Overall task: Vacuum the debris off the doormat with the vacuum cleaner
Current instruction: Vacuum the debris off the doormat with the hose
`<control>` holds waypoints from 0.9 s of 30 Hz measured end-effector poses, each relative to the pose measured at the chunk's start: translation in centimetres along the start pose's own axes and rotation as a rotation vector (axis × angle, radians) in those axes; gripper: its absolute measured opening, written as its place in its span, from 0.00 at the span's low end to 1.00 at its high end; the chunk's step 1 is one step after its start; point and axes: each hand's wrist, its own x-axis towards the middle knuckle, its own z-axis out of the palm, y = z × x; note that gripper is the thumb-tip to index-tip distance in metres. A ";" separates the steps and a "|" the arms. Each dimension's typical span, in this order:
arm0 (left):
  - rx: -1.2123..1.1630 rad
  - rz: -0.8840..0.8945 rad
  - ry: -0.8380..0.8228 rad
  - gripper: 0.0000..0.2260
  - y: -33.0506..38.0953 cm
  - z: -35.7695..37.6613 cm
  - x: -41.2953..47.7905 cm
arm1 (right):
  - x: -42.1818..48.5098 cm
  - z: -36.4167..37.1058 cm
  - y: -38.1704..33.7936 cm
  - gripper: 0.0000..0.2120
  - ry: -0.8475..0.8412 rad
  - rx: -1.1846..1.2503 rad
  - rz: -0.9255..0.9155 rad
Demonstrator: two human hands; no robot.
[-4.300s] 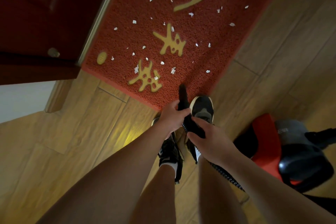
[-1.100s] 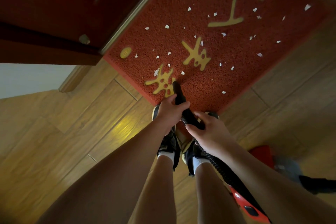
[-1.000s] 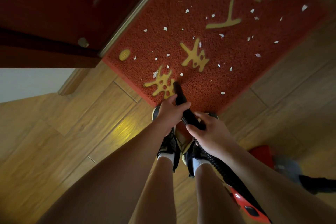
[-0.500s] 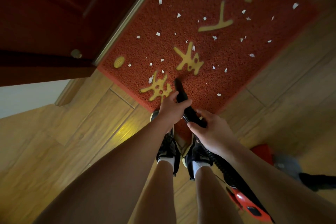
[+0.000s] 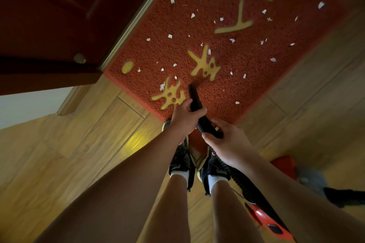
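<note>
A red doormat [image 5: 233, 89] with yellow characters lies ahead of my feet, strewn with several white paper scraps [image 5: 231, 40]. My left hand [image 5: 184, 118] grips the black vacuum nozzle [image 5: 194, 96], whose tip rests on the mat between two yellow characters. My right hand [image 5: 225, 142] holds the same nozzle lower down, where the ribbed black hose [image 5: 237, 179] begins. The hose runs back past my right leg to the red vacuum cleaner [image 5: 264, 217] at the lower right.
A dark red door [image 5: 59, 16] with a metal threshold strip [image 5: 136, 17] borders the mat's left side. Wooden floor [image 5: 79, 154] surrounds it. My two black shoes [image 5: 183, 160] stand at the mat's near corner. A grey and red vacuum part [image 5: 308, 177] sits far right.
Over the last seconds I stepped closer and the nozzle tip moved forward onto the mat, from its near edge to between the yellow characters. Both hands kept their grip.
</note>
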 end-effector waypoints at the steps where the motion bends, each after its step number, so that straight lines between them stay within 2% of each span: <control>1: -0.002 -0.002 0.002 0.31 0.0 0.0 0.0 | -0.1 0.0 0.0 0.09 0.000 -0.004 -0.002; 9: -0.024 -0.042 0.004 0.34 0.0 -1.5 -0.3 | 0.2 0.8 -0.9 0.07 0.035 -0.006 -0.049; 16: -0.001 -0.031 0.043 0.34 0.3 -3.0 0.3 | 1.1 1.4 -2.1 0.03 -0.007 -0.010 -0.070; 27: -0.019 -0.016 0.071 0.34 0.8 -4.7 1.5 | 2.5 1.7 -3.9 0.07 -0.027 -0.001 -0.060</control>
